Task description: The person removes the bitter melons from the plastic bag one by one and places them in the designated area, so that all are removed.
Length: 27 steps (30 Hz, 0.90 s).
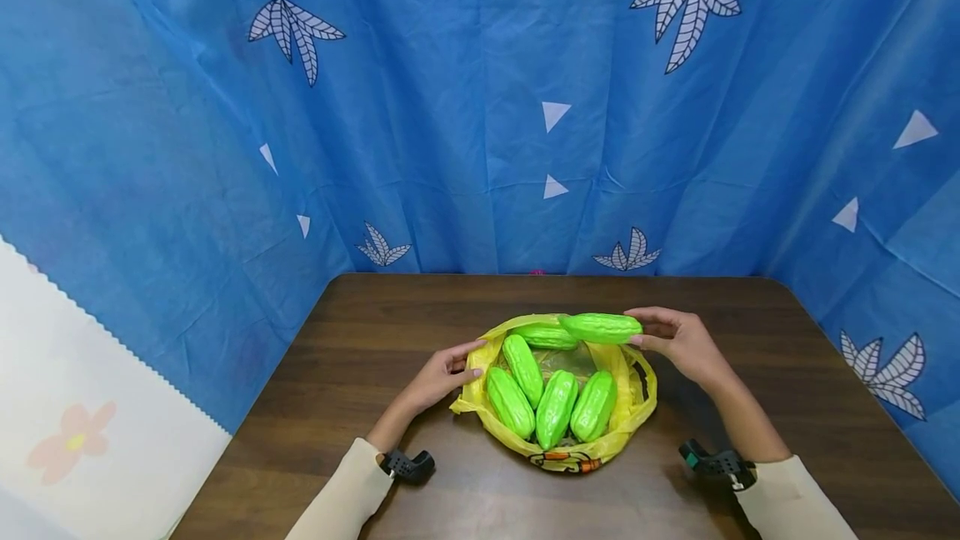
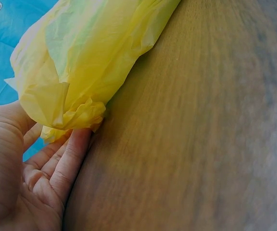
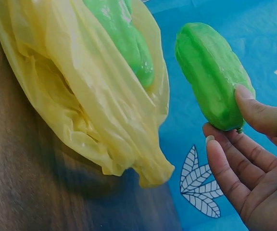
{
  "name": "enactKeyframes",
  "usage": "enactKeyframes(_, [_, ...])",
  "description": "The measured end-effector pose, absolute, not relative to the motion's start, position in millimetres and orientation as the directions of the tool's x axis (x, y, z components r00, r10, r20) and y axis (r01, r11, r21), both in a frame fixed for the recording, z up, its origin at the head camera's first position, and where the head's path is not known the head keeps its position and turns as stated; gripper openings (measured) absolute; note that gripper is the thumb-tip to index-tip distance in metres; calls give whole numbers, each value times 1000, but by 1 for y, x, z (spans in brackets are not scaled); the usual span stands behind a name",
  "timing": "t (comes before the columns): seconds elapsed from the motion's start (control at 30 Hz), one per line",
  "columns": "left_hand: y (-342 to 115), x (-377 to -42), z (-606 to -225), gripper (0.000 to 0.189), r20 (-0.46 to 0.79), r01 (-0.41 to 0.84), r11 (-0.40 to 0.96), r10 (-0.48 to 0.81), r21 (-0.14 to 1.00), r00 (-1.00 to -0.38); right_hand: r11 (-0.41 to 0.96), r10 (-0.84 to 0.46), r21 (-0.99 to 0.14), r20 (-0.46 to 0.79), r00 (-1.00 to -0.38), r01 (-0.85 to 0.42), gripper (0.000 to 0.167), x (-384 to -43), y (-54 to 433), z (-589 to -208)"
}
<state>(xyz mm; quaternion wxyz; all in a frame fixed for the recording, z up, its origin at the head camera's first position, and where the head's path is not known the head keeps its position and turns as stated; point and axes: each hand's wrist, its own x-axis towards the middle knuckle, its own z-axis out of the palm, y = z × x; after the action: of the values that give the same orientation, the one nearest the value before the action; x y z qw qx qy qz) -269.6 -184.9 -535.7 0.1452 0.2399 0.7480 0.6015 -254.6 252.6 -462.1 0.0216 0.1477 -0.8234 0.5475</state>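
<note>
A yellow plastic bag (image 1: 628, 427) lies on the table with its mouth spread wide. Several bright green ridged gourds (image 1: 557, 411) lie inside it. My right hand (image 1: 684, 346) pinches one more green gourd (image 1: 600, 327) by its stem end, thumb on one side and fingers on the other, above the bag's far right rim. The right wrist view shows this gourd (image 3: 210, 77) apart from the bag. At the bag's left rim, my left hand (image 1: 437, 377) holds the plastic between thumb and fingers. Its fingertips are partly hidden behind the bag's crumpled edge (image 2: 81, 113) in the left wrist view.
The bag stands on a dark brown wooden table (image 1: 360, 332). A blue curtain (image 1: 450, 107) with leaf prints hangs along the back and sides. A whitish cloth (image 1: 112, 407) hangs at the left. Each wrist wears a black strap device (image 1: 408, 467).
</note>
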Motion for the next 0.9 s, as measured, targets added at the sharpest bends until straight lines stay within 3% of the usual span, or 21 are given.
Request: enactKeyframes(0.9, [-182, -269, -535, 56, 82, 203, 181, 518, 962, -851, 395, -110, -873, 265, -958, -287, 47, -253, 280, -454])
